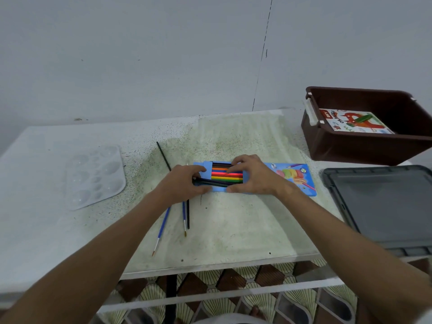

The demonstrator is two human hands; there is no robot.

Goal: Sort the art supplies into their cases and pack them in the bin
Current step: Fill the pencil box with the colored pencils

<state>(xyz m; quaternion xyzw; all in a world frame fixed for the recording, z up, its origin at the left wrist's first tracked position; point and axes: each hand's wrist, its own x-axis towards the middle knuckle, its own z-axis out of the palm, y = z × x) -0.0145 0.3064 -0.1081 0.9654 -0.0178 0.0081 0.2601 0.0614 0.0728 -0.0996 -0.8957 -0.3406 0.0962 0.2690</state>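
Speckled and stained, the white desk [233,230] sits against a bare grey wall, with a brown bin [350,146] at its far right corner and a grey lid [383,206] lying just in front of it. An oil pastels box [355,122] already lies inside the bin. At mid-desk the blue pencil case [292,178] lies flat, its left end showing a row of coloured pencils [225,175]. The left hand [184,183] grips the case's left end, fingers curled round it; the right hand [252,176] pinches the case across its middle, fingertips on the pencils.

One or two dark pencils seem to lie askew at the near edge, so pushing the sleeve closed could jam or spill them. Three paintbrushes [184,216] lie partly under the left wrist, and a sweep of that arm could roll them off the desk. A clear paint palette [94,176] waits well to the left.
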